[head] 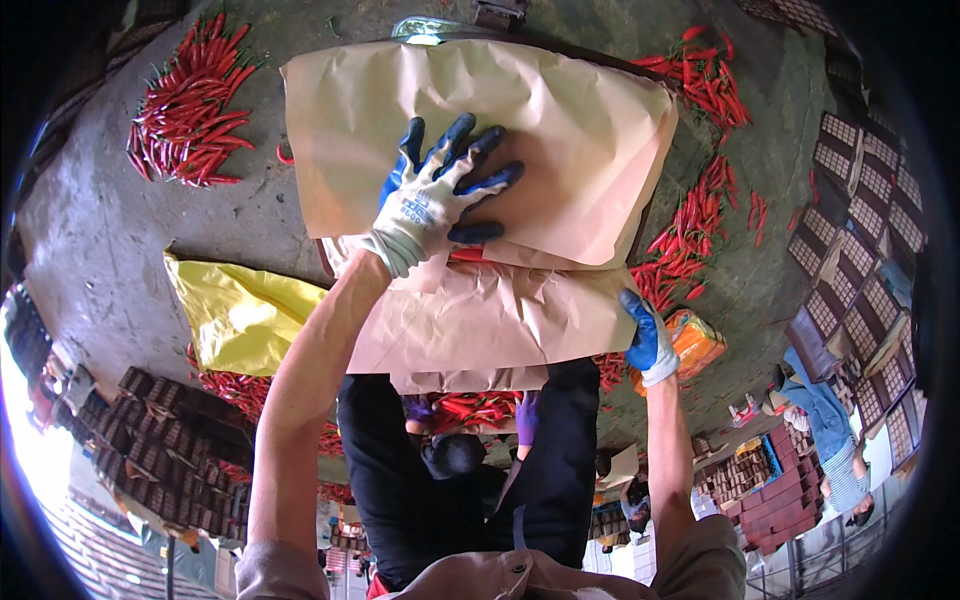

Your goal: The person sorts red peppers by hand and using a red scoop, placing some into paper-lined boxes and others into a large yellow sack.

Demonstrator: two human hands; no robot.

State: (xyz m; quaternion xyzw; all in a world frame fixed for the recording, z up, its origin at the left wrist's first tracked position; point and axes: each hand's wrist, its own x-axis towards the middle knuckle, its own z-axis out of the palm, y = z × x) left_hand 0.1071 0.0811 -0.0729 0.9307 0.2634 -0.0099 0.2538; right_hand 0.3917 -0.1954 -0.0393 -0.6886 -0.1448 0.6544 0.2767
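Note:
My left hand, in a white knit glove with blue-coated fingers, lies spread on a large creased sheet of brown paper. A second brown paper sheet is nearer to me. Its right edge is held in my right hand, gloved the same way, with the thumb uppermost. Between the sheets, beside my left wrist, shows a sliver of red chili peppers. A dark brown rim peeks out along the right of the upper sheet; most of what lies under the paper is hidden.
Piles of red chilies lie on the concrete floor, at left and right. A yellow plastic sack and an orange package flank the paper. Another person's purple-gloved hands frame more chilies. Stacked brown crates stand at right.

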